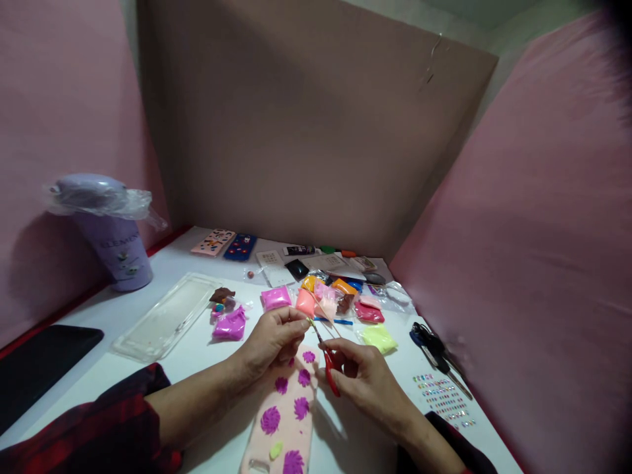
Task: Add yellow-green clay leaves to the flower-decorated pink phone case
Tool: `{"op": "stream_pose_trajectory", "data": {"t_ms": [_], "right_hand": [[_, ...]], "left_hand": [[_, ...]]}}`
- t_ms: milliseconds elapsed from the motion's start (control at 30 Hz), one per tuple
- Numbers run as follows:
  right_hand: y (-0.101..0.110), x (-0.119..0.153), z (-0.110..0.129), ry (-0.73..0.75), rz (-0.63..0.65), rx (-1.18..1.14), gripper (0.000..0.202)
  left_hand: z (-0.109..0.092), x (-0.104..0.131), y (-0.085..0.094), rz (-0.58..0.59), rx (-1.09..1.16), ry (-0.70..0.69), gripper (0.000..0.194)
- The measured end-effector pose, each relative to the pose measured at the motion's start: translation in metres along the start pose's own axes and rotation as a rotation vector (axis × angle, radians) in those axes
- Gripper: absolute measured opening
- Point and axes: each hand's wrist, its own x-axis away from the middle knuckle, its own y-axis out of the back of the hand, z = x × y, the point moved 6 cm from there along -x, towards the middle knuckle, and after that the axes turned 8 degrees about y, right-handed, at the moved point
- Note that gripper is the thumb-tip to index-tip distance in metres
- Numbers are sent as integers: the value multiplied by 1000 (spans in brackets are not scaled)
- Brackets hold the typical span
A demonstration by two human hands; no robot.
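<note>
My left hand [271, 337] pinches a tiny yellow-green piece of clay [311, 320] between thumb and finger. In my right hand [365, 374] is a pair of small red-handled scissors [330, 370], its blade tips at that piece. Below both hands lies a pale pink phone case [287, 438] dotted with several purple clay flowers [270, 420]. A yellow-green clay lump [275, 450] rests near the case's camera cutout. My left fingers hide part of the case's upper end.
Bags of coloured clay, such as a pink one [276, 298] and a yellow-green one [379, 338], lie beyond my hands. A clear plastic tray [162, 322] and purple tumbler [116, 243] stand left. Rhinestones [444, 398] and keys [429, 345] lie right.
</note>
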Motion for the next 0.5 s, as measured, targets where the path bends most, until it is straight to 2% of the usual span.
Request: {"op": "stream_pose_trajectory", "data": {"t_ms": [500], "right_hand": [[-1,0,-6,3,-5,12,20]], "left_hand": [[2,-1,1,2,13,3,26]]}}
